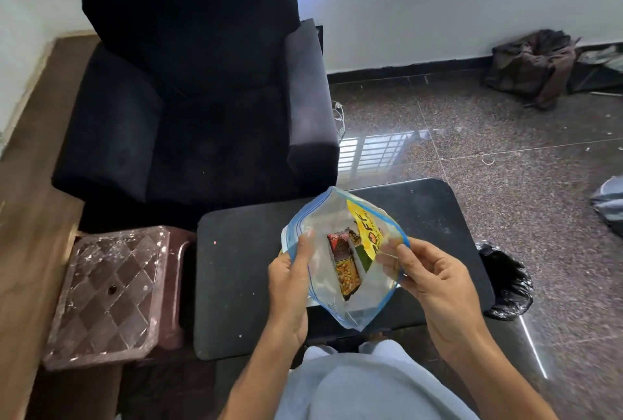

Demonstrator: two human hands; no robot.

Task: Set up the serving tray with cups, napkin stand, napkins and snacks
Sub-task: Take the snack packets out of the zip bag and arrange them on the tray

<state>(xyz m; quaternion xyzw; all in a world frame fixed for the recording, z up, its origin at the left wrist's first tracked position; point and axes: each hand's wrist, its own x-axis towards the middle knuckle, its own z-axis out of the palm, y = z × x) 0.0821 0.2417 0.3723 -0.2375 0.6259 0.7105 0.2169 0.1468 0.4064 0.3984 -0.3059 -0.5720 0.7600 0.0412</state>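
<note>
Clear plastic zip bag (365,305) is held open between the grips, above the black counter (242,284). The left grip (290,284) clasps one rim and the right grip (435,278) pinches the other. Snack packets (347,268) inside show blurred, their print mostly unreadable.

A black armchair (188,89) stands behind a maroon stool (111,295); brown cloth (532,65) lies beyond.

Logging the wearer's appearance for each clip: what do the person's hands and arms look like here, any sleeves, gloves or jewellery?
The left hand and right hand are bare: no gloves, rings, watch or bands show. Both forearms are uncovered as far as the frame reaches, so no sleeves are visible. The only clothing in view is a light grey garment at the bottom edge.
</note>
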